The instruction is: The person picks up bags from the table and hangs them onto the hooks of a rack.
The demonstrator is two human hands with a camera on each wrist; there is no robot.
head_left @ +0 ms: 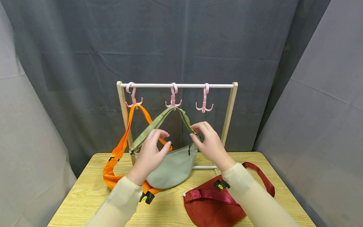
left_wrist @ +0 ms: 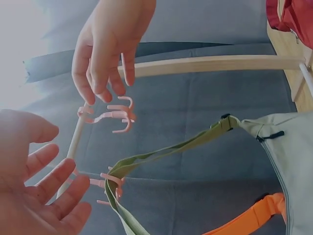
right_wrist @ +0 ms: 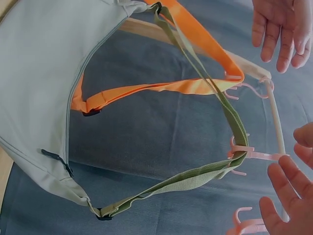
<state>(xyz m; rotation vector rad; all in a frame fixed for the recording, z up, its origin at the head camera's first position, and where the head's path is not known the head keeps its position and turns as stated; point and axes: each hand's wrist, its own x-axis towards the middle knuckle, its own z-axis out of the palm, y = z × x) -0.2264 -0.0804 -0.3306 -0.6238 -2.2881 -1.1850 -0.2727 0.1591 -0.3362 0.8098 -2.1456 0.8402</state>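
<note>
A sage-green waist bag [head_left: 173,168] hangs by its olive strap [head_left: 154,124] from the middle pink hook [head_left: 173,99]. My left hand [head_left: 151,154] is in front of the bag's left side, fingers relaxed and thumb apart, holding nothing. Beside the strap's right side is my right hand [head_left: 208,142], its fingers loosely bent. In the right wrist view, the right hand [right_wrist: 293,191] is apart from the strap [right_wrist: 195,176]. An orange strap [head_left: 124,138] hangs on the left pink hook [head_left: 134,99], its bag partly hidden behind the green one.
A white rail [head_left: 190,85] on a wooden frame [head_left: 229,113] carries the hooks. The right pink hook [head_left: 204,102] bears no bag. A dark red waist bag [head_left: 210,208] lies on the wooden table [head_left: 82,201], partly under my right forearm. Grey curtains surround the table.
</note>
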